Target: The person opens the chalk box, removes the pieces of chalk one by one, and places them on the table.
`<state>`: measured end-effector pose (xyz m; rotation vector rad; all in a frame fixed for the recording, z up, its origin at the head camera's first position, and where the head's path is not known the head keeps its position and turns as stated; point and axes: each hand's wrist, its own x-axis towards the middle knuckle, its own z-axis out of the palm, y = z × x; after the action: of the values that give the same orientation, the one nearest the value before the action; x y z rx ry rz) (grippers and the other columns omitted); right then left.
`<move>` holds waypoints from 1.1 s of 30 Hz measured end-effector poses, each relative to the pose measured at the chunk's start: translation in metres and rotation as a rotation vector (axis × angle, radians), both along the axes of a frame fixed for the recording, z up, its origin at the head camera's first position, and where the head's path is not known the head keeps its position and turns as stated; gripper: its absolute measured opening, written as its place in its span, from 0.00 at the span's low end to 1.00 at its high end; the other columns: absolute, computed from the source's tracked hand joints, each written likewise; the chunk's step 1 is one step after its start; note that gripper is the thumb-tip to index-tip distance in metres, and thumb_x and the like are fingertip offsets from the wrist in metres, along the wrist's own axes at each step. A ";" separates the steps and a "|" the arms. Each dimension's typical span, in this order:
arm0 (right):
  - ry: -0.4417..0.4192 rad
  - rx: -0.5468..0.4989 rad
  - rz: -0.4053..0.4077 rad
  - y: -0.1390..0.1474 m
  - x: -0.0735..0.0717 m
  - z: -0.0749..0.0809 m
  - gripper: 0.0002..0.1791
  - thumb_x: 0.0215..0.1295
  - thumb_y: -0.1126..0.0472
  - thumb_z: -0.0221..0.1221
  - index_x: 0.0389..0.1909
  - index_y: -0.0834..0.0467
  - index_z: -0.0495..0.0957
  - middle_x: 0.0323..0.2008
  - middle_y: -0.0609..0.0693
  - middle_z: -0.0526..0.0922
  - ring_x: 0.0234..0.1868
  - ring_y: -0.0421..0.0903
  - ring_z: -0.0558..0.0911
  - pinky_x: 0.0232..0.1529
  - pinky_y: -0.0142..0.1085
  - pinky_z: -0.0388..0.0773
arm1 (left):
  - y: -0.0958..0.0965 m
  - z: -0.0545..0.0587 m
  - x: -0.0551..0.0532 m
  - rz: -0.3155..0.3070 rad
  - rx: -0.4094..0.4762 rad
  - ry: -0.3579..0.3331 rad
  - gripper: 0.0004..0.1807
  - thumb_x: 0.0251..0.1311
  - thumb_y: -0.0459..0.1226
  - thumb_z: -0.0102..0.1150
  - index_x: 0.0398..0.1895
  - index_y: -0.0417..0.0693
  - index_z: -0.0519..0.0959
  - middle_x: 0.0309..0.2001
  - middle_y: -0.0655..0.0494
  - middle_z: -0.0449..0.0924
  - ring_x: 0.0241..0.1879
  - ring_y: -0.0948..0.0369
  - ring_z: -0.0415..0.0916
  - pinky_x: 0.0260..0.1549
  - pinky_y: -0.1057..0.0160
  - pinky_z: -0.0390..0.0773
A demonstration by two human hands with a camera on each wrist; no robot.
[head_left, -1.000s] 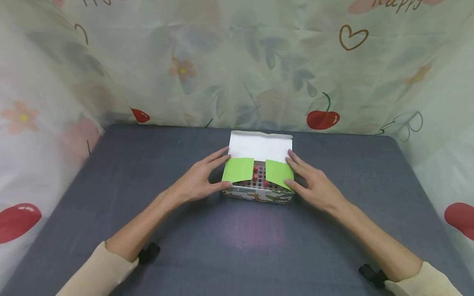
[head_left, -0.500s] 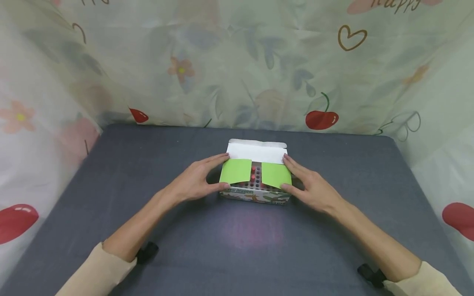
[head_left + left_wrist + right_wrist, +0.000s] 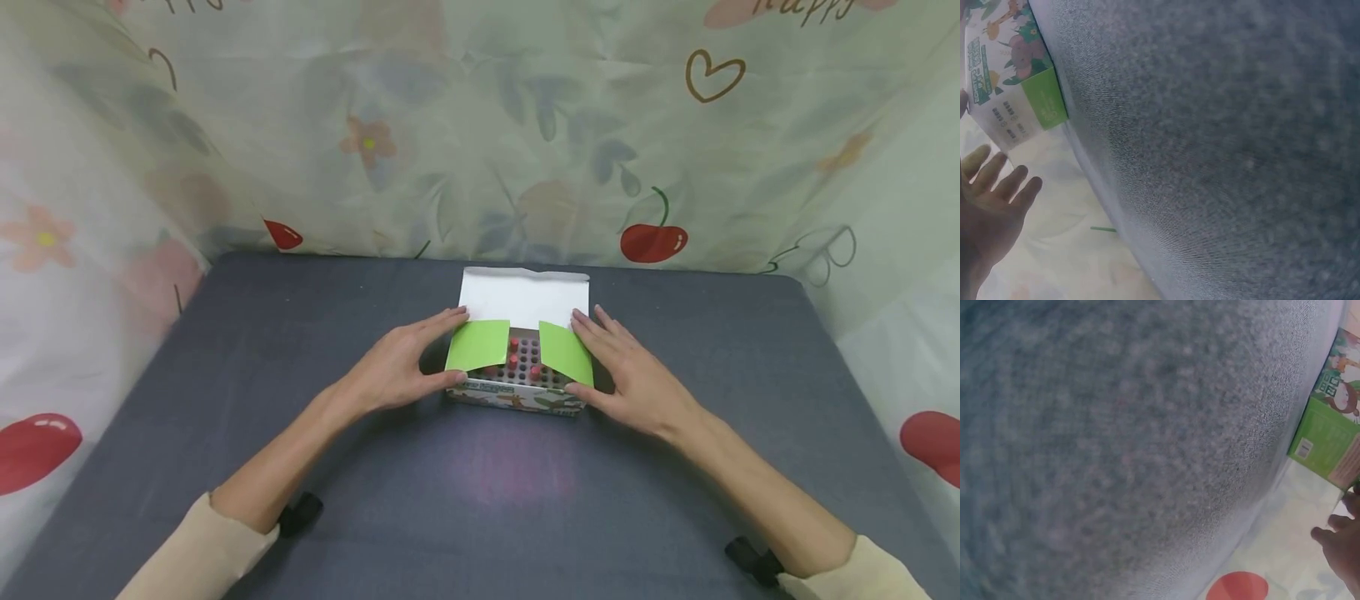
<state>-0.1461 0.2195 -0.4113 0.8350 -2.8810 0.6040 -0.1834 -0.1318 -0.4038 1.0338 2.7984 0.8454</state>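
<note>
Box (image 3: 517, 398) open on tabletop (image 3: 487, 533)

White lid (image 3: 523, 298) up at the back, red-topped pieces (image 3: 536, 372) showing inside. Box sits between the two hands. Left hand (image 3: 397, 364): fingers extended, unclenched, at left green flap (image 3: 478, 344). Right hand (image 3: 637, 379): fingers extended, unclenched, over outer edge of right green flap (image 3: 564, 352).

The cloth (image 3: 495, 125) bears "Happy" (image 3: 804, 8) in brown script at the upper right, its top cut by the frame edge; a scrap of script (image 3: 183, 5) at the upper left is too cropped to read for sure; the box (image 3: 1010, 56) carries a dark green title (image 3: 982, 70), blurred past reading, and small dark lines (image 3: 1005, 112) on its white end, likewise illegible; its green end has a white barcode label (image 3: 1304, 448), digits unreadable.
</note>
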 end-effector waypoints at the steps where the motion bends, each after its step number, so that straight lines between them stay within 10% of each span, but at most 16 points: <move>1: 0.018 0.003 0.008 0.000 0.000 0.000 0.49 0.65 0.36 0.60 0.79 0.53 0.51 0.77 0.47 0.55 0.78 0.51 0.48 0.73 0.53 0.51 | 0.000 0.000 0.000 -0.003 0.007 0.004 0.45 0.60 0.55 0.66 0.77 0.54 0.60 0.75 0.58 0.58 0.73 0.56 0.58 0.62 0.48 0.70; 16: 0.136 -0.049 0.083 -0.003 -0.006 0.009 0.45 0.63 0.42 0.64 0.75 0.60 0.61 0.69 0.56 0.70 0.74 0.56 0.61 0.74 0.50 0.50 | 0.011 0.007 -0.001 -0.003 0.010 0.071 0.42 0.58 0.54 0.68 0.74 0.56 0.66 0.73 0.48 0.62 0.73 0.48 0.58 0.64 0.42 0.65; 33: 0.108 -0.192 0.119 -0.002 -0.006 0.019 0.46 0.61 0.56 0.66 0.78 0.51 0.55 0.66 0.52 0.73 0.59 0.51 0.76 0.57 0.53 0.72 | 0.015 0.015 -0.003 -0.080 0.080 0.120 0.37 0.62 0.44 0.64 0.75 0.57 0.64 0.67 0.49 0.68 0.56 0.54 0.74 0.46 0.54 0.77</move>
<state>-0.1522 0.2172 -0.3925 0.9812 -2.6404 0.8067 -0.1869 -0.1164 -0.3884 1.2397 2.8184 0.9229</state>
